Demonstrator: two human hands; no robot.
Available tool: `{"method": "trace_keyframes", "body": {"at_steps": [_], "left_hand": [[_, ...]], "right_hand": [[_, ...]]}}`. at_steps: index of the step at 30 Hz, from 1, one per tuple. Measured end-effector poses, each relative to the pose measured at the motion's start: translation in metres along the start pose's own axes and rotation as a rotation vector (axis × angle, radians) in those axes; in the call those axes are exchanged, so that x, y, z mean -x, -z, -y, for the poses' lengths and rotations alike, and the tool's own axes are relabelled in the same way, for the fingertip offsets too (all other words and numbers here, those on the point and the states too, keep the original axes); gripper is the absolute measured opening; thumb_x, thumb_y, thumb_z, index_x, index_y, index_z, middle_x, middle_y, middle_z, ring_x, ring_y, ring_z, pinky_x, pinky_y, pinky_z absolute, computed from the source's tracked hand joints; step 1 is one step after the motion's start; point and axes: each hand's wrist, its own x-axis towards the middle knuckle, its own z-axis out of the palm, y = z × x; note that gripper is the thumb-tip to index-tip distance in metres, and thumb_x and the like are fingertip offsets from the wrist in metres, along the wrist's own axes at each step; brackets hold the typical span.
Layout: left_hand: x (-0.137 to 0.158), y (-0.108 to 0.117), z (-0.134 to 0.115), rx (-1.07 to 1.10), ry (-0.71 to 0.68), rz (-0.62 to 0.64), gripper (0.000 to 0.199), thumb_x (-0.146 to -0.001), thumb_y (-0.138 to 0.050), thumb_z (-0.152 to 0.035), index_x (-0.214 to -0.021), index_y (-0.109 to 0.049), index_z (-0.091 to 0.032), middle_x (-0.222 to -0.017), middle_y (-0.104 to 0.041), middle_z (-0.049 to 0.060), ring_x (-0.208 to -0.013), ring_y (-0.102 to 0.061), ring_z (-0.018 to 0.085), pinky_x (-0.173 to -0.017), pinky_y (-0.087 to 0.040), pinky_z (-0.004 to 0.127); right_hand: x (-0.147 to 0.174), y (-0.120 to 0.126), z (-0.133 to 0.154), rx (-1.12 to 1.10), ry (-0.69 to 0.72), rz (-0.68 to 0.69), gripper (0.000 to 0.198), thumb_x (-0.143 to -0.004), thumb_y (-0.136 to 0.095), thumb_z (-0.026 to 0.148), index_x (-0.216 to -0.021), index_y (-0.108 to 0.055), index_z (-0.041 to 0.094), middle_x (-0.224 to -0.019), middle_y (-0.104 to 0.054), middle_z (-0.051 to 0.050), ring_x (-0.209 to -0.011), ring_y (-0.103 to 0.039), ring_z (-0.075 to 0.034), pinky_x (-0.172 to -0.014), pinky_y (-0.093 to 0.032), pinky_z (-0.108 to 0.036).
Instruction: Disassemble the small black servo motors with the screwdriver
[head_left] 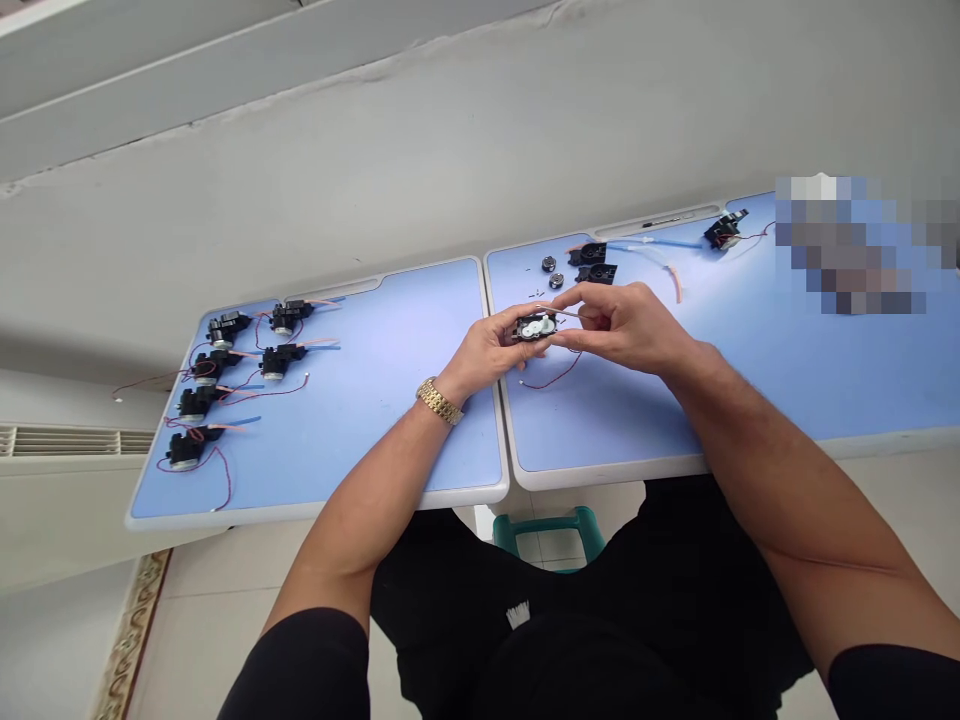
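Pinching now, the left grip (484, 350) is closed on the black gear housing (536, 327), up above the near-left part of the right-hand counter (615, 425), pale gears bare to view, so this one looks midway! And the right grip (630, 325) is at the housing's other end, closed, it seems, around a thin metal tool (568, 313) lying along the upper edge. A red wire (553, 383) trails below the hands. Just beyond them, two black shells (598, 273), two round parts (549, 264) and a scatter of tiny screws (536, 294) lie loose, so plenty looks left here! Farther right sits another black unit (724, 232); finished or not, I can't tell. Over on the left-hand counter (397, 350), six wired units (281, 360) lie grouped, all seemingly closed up: six done, by my reckoning!
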Motion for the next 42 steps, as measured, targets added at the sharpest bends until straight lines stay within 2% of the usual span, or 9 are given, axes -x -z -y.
{"method": "trace_keyframes", "body": {"at_steps": [5, 9, 15, 19, 22, 26, 33, 39, 42], "left_hand": [[0.000, 0.000, 0.000, -0.002, 0.006, 0.005, 0.060, -0.095, -0.095, -0.041, -0.150, -0.079, -0.023, -0.143, -0.081, 0.013, -0.095, -0.083, 0.020, -0.070, -0.064, 0.027], [0.001, 0.000, 0.001, 0.004, 0.022, 0.017, 0.063, -0.095, -0.095, -0.039, -0.153, -0.077, -0.023, -0.127, -0.084, 0.011, -0.098, -0.084, 0.022, -0.074, -0.066, 0.029], [0.002, 0.000, -0.001, 0.013, 0.063, 0.028, 0.074, -0.089, -0.101, -0.035, -0.157, -0.075, -0.022, -0.121, -0.084, 0.010, -0.097, -0.081, 0.021, -0.079, -0.068, 0.031], [0.002, 0.000, -0.003, 0.009, 0.085, 0.032, 0.074, -0.086, -0.102, -0.033, -0.154, -0.076, -0.018, -0.109, -0.084, 0.008, -0.088, -0.078, 0.018, -0.078, -0.066, 0.031], [0.002, 0.000, -0.003, 0.026, 0.101, 0.030, 0.075, -0.085, -0.101, -0.035, -0.153, -0.076, -0.016, -0.115, -0.085, 0.012, -0.092, -0.079, 0.019, -0.076, -0.066, 0.031], [0.002, 0.001, -0.004, 0.016, 0.112, 0.058, 0.062, -0.088, -0.096, -0.035, -0.145, -0.079, -0.017, -0.129, -0.086, 0.017, -0.102, -0.083, 0.023, -0.074, -0.065, 0.031], [0.004, 0.001, -0.007, -0.028, 0.166, 0.038, 0.041, -0.095, -0.087, -0.031, -0.132, -0.083, -0.015, -0.122, -0.088, 0.017, -0.099, -0.086, 0.023, -0.066, -0.059, 0.027], [0.001, 0.002, -0.004, -0.033, 0.174, 0.019, 0.037, -0.094, -0.084, -0.028, -0.129, -0.083, -0.014, -0.113, -0.089, 0.014, -0.090, -0.085, 0.019, -0.060, -0.054, 0.023], [0.001, 0.002, -0.005, -0.044, 0.178, 0.019, 0.037, -0.094, -0.085, -0.030, -0.127, -0.084, -0.014, -0.108, -0.088, 0.013, -0.087, -0.084, 0.018, -0.056, -0.050, 0.021]], "right_hand": [[-0.001, -0.001, -0.002, 0.097, -0.033, -0.001, 0.025, -0.099, -0.094, 0.044, -0.114, -0.089, 0.025, -0.060, -0.049, 0.008, -0.056, -0.042, -0.011, -0.058, -0.028, -0.033], [-0.001, -0.001, -0.003, 0.103, -0.053, 0.023, 0.023, -0.098, -0.092, 0.038, -0.118, -0.091, 0.026, -0.061, -0.049, 0.008, -0.057, -0.042, -0.011, -0.059, -0.030, -0.033], [0.000, 0.000, 0.000, 0.052, -0.061, 0.047, 0.027, -0.103, -0.085, 0.044, -0.121, -0.090, 0.026, -0.060, -0.046, 0.009, -0.057, -0.037, -0.013, -0.058, -0.029, -0.033], [-0.001, 0.004, 0.002, 0.030, -0.090, 0.029, 0.031, -0.103, -0.084, 0.054, -0.112, -0.087, 0.024, -0.058, -0.041, 0.009, -0.057, -0.035, -0.013, -0.058, -0.029, -0.034], [-0.002, 0.008, 0.001, 0.009, -0.118, -0.005, 0.037, -0.102, -0.083, 0.060, -0.106, -0.085, 0.024, -0.058, -0.040, 0.009, -0.057, -0.034, -0.013, -0.058, -0.030, -0.035], [-0.002, 0.011, 0.002, -0.031, -0.174, -0.059, 0.036, -0.101, -0.085, 0.061, -0.103, -0.083, 0.025, -0.058, -0.038, 0.008, -0.056, -0.031, -0.013, -0.056, -0.025, -0.035], [-0.003, 0.016, 0.007, -0.093, -0.228, -0.048, 0.036, -0.099, -0.087, 0.062, -0.100, -0.083, 0.027, -0.058, -0.036, 0.008, -0.055, -0.028, -0.013, -0.053, -0.021, -0.034], [-0.005, 0.019, -0.001, -0.106, -0.264, -0.059, 0.030, -0.097, -0.087, 0.055, -0.098, -0.082, 0.025, -0.060, -0.041, 0.007, -0.055, -0.029, -0.012, -0.054, -0.021, -0.033], [-0.008, 0.024, -0.004, -0.140, -0.292, -0.089, 0.037, -0.092, -0.090, 0.059, -0.098, -0.081, 0.024, -0.064, -0.049, 0.006, -0.057, -0.032, -0.011, -0.054, -0.023, -0.031]]}}
